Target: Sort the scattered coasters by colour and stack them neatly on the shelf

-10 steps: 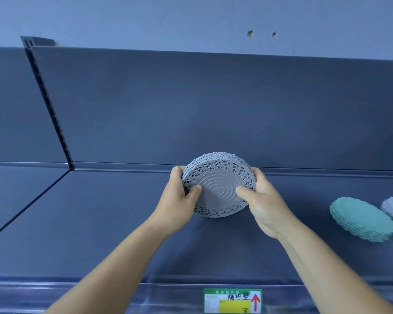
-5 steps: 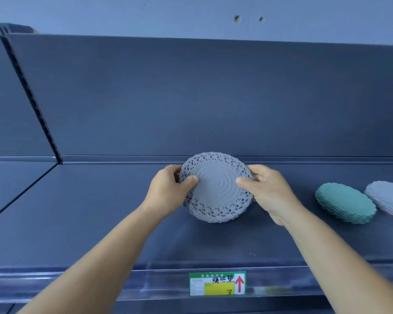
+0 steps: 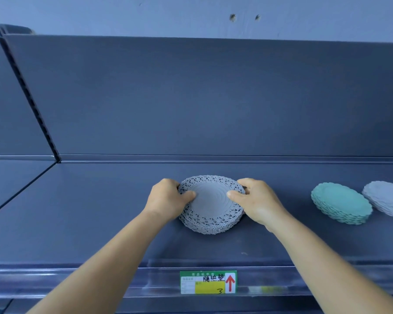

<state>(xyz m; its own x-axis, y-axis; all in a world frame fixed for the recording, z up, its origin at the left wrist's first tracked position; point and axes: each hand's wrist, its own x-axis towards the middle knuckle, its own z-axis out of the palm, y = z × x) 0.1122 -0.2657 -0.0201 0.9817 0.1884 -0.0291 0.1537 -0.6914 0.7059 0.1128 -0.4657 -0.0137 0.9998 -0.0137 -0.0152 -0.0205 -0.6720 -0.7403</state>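
A stack of grey lace-edged coasters (image 3: 210, 207) lies flat on the dark shelf (image 3: 100, 211), near its middle. My left hand (image 3: 168, 200) grips the stack's left rim, thumb on top. My right hand (image 3: 255, 202) grips the right rim the same way, thumb on the top coaster. To the right stands a stack of teal coasters (image 3: 340, 203), and beside it a stack of pale grey coasters (image 3: 386, 200), partly cut off by the frame edge.
The shelf's back panel (image 3: 191, 98) rises behind the stacks. A slotted upright (image 3: 30, 94) divides off another bay at the left. A green and yellow price label (image 3: 208, 282) sits in the clear front rail. Bare shelf stretches left of the grey stack.
Both hands lowered the grey stack from a tilted, raised position until it lies flat on the shelf. The grips stayed the same.
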